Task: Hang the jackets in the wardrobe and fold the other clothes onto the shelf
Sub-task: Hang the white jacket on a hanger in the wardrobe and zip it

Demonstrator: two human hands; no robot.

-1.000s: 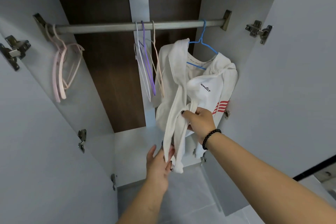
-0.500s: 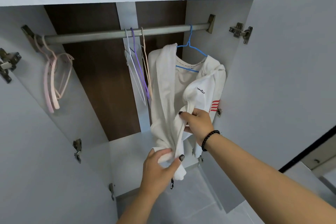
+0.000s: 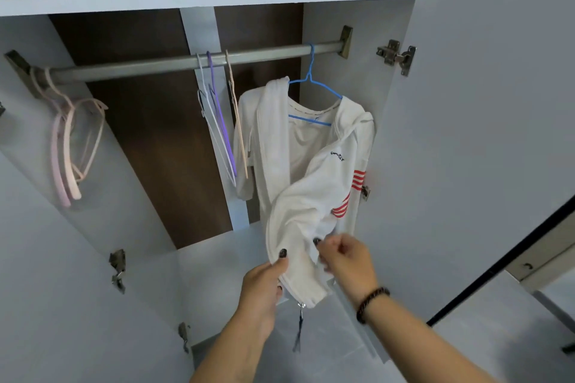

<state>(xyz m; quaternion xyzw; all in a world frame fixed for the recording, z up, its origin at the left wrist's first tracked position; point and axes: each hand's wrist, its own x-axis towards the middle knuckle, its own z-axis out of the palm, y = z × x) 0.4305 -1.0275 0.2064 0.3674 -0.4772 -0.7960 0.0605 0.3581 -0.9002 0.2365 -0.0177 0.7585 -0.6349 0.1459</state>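
Since a moment ago my left hand (image 3: 263, 281) has gathered the white jacket's (image 3: 298, 196) hem below the rail (image 3: 186, 62); my right hand (image 3: 345, 261) pinches it too.

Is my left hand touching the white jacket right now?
Touching. The head view shows the left hand gripping the lower hem of the white jacket, thumb pressed on the fabric just above the zipper pull.

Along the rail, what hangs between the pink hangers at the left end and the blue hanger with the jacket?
In the head view, three empty hangers hang between the pink hangers and the blue hanger: white, purple, beige. Otherwise the rail is bare.
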